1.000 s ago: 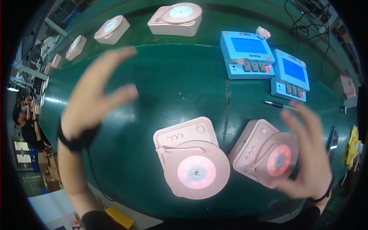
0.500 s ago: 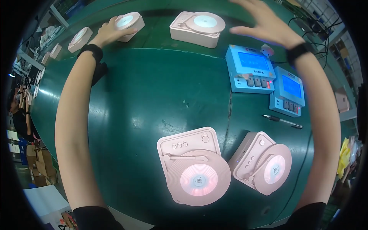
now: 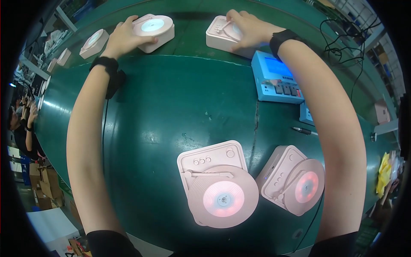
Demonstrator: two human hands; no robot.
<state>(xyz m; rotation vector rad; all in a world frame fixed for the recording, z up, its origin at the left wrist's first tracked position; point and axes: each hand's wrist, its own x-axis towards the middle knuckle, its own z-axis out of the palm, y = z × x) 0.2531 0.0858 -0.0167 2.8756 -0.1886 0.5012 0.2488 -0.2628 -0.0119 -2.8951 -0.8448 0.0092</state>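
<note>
Far across the green worktop (image 3: pixel 171 107), the left hand (image 3: pixel 124 36) clasps one pink player (image 3: pixel 154 31) while the right hand (image 3: pixel 248 30) covers another (image 3: pixel 220 36), hiding most of its disc, fingers closed on it.

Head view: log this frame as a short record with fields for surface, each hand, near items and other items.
surface: green conveyor belt
left hand: grips far-left pink turntable unit
right hand: lies on far-right pink turntable unit
near items: two pink turntable units, discs glowing, larger disc, tilted one
other items: blue tester box, pen, more pink units upper left
</note>
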